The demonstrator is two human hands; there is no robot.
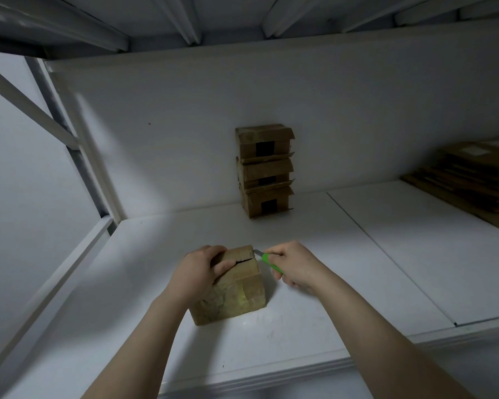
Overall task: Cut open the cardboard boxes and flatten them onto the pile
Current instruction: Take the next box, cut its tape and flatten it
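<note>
The left hand (200,272) is gripping the cardboard box (236,289) standing on the white shelf (386,254) while the right hand (296,266) is holding a green cutter (271,263), blade at the box's top edge (a stack (264,171) of three more is standing behind).

Two bare forearms are extended forward from the lower edge of the view, angled toward each other. The left hand (201,270) is laid over the left side of a cardboard box (242,295), with its fingers curled onto the far edge and its thumb pressed on top. The right hand (296,266) is closed round a green-handled knife (272,264), with the wrist kept low.
</note>
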